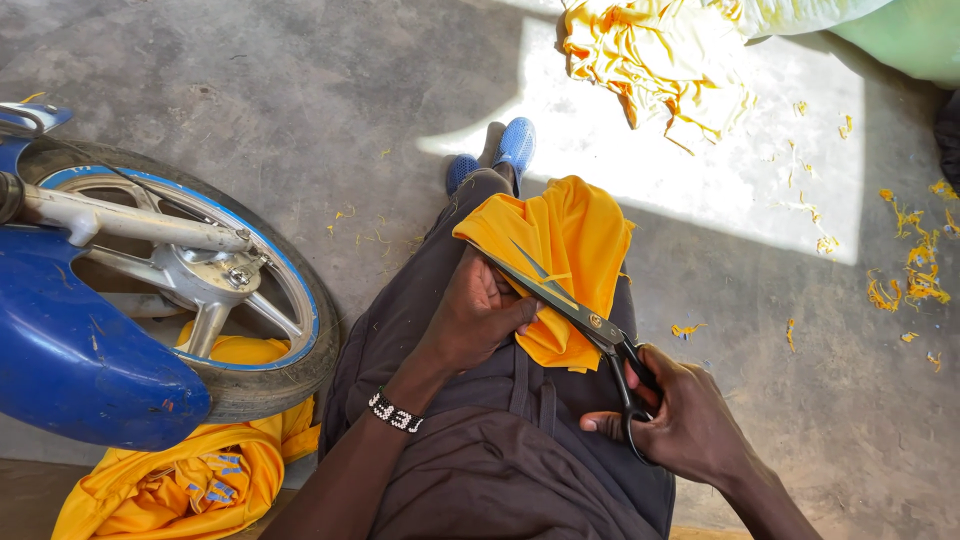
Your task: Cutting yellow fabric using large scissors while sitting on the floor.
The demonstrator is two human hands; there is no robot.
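Right hand (680,415) closed through the loops of black scissors (575,310), blades parted over yellow fabric (565,255) lying on the lap. Left hand (475,315) pinching that fabric flat, fingertips just beside the blades; likely a nick if the cloth slips. Beaded bracelet (395,412) on the left wrist. Motorcycle wheel (200,280) to the left, more yellow cloth (170,485) beneath. Scraps (905,275) scattered far right on the concrete floor (300,100).

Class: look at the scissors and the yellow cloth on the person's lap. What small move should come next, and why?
Probably close the blades. The right hand holds the scissors open, their blades lying across the yellow cloth, while the left hand pins the cloth on the lap beside the blades. Cloth held, blades apart: a snip seems due.
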